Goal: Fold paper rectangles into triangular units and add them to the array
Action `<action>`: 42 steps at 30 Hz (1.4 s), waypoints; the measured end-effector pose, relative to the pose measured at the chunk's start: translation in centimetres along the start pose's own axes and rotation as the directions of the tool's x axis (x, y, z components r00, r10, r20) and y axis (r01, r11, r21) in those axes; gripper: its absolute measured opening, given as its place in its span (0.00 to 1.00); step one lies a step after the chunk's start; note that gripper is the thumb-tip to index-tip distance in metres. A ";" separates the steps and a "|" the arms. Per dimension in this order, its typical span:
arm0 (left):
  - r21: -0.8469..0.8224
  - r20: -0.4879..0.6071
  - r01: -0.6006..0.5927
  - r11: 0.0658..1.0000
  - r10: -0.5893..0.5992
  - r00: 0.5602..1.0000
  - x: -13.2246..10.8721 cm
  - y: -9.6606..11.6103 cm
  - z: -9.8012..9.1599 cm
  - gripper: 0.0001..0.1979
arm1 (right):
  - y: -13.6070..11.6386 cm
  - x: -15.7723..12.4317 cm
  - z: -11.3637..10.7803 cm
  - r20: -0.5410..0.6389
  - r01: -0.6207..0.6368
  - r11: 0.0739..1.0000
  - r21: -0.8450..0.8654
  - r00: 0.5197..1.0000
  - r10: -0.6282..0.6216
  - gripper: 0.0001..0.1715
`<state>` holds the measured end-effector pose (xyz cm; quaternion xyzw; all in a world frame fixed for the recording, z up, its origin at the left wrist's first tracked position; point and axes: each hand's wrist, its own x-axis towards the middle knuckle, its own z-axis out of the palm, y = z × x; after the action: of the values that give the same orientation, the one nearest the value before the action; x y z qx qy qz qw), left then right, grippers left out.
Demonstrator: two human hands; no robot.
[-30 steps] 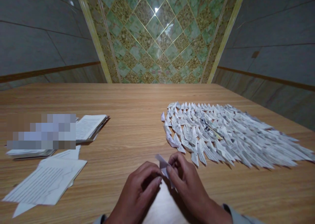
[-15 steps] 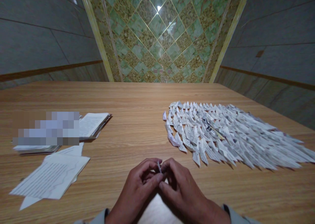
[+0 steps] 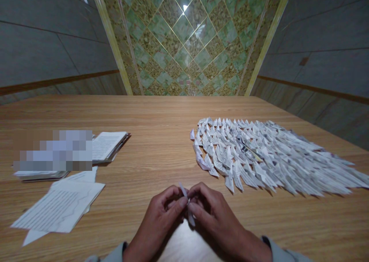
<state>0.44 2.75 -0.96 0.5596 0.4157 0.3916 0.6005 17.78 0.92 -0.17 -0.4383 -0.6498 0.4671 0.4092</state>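
Folded paper strip [image 3: 190, 219] sat pinched at a slight tilt between both hands, just above the wooden table [image 3: 150, 154]; left hand [image 3: 160, 216] and right hand [image 3: 211, 216] were both curled nearly shut on it. Looked mid-fold to me, so the next crease needed that pinch kept tight.

Light wooden tabletop [image 3: 161, 139]: honey brown, fine straight grain. Folded paper strip [image 3: 190, 218]: white. Pointed folded paper pieces [image 3: 259, 154]: white, flecked with black print. Loose printed sheets [image 3: 54, 208]: white, striped by grey text lines. Glossy tile panel [image 3: 184, 43]: green and mottled gold diamonds, thin gold lines. Side wall panels [image 3: 37, 50]: slate grey, brown band. Sleeves [image 3: 115, 254]: pale grey.
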 end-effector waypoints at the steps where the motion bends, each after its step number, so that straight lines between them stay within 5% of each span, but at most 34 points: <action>1: 0.000 0.000 -0.001 1.000 0.001 1.000 0.0 0.0 0.0 0.20 | 0.0 0.0 0.0 0.005 -0.007 1.000 0.020 1.000 0.006 0.08; 12: -0.040 0.012 0.021 0.999 -0.021 1.000 0.1 0.2 0.1 0.18 | 0.1 -0.1 -0.2 0.019 -0.076 0.996 0.050 0.997 0.075 0.13; 17: 0.040 -0.014 0.003 0.999 -0.003 1.000 -0.2 0.0 0.1 0.11 | 0.7 -0.2 0.0 -0.095 0.064 0.952 -0.300 0.991 -0.096 0.06; 22: 0.088 0.004 -0.019 0.996 0.019 1.000 -0.7 -0.2 0.7 0.05 | 1.9 -0.3 0.6 -0.105 0.096 0.851 -0.516 0.979 -0.174 0.21; 26: 0.107 0.003 -0.030 0.994 0.030 1.000 -0.8 0.3 1.4 0.15 | 2.3 -0.3 0.8 -0.100 0.059 0.872 -0.486 0.988 -0.122 0.31; 36: 0.095 -0.020 -0.070 0.993 0.072 0.997 -1.1 -0.6 1.1 0.11 | 1.9 -0.3 0.7 -0.065 0.141 0.823 -0.550 0.975 -0.210 0.13; 42: -0.009 -0.112 -0.099 0.995 0.097 0.989 -1.1 -1.2 0.6 0.08 | 1.3 -0.5 0.7 0.081 0.274 0.728 -0.629 0.954 -0.290 0.10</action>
<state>0.65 1.40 -2.10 0.5523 0.4176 0.4543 0.5605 17.51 0.49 -1.69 -0.4517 -0.8229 0.1483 0.3111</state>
